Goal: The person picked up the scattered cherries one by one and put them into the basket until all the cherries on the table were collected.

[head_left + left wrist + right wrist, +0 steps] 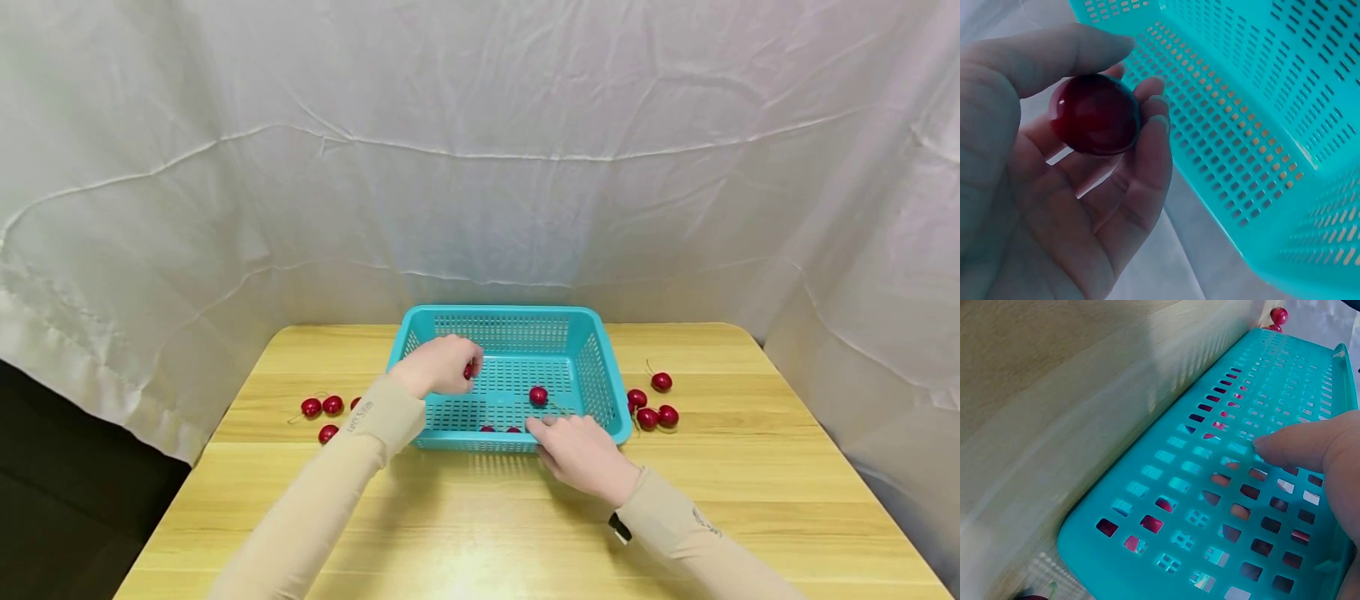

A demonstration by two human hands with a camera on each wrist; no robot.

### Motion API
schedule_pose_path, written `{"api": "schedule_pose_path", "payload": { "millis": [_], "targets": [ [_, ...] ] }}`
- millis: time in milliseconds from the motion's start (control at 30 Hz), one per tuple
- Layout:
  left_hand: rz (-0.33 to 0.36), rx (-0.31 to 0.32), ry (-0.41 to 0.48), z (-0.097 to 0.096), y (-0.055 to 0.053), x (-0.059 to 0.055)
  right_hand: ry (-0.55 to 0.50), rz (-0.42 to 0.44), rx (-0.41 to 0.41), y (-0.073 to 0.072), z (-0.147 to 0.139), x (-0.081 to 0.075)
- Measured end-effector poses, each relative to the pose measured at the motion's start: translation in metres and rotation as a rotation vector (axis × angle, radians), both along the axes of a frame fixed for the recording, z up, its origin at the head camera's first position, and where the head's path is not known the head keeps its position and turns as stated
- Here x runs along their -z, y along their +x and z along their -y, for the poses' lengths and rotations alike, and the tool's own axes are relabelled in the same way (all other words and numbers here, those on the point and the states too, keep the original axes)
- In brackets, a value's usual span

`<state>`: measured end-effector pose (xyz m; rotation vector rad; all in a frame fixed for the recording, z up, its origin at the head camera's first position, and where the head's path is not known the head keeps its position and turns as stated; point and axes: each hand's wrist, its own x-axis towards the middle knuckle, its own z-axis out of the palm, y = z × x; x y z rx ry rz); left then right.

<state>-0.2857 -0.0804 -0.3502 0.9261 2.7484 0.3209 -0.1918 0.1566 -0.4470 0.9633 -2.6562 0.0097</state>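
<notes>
My left hand (444,364) is over the left part of a turquoise plastic basket (506,310). Between thumb and curled fingers it pinches a dark red cherry (1096,114), clearly seen in the left wrist view. At the basket's near right side, my right hand (583,454) grips the wall. Its thumb (1294,447) presses the outside, and fingers show through the slots from within. One cherry (537,396) with a stem lies on the basket floor. More cherries (513,430) peek over the near rim, mostly hidden by it.
Several loose cherries (332,406) lie on the wooden table (480,533) left of the basket, partly behind my left sleeve. Another group of cherries (647,418) lies close to the basket's right side. A pale cloth curtain (480,208) hangs behind the table.
</notes>
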Motion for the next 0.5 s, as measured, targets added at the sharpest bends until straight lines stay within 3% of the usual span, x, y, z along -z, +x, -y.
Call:
{"api": "schedule_pose_path", "payload": {
  "millis": [500],
  "targets": [
    [0.065,0.028,-0.035,-0.018,0.005,0.010,-0.001,-0.017,-0.006,0.000,0.000,0.000]
  ]
}}
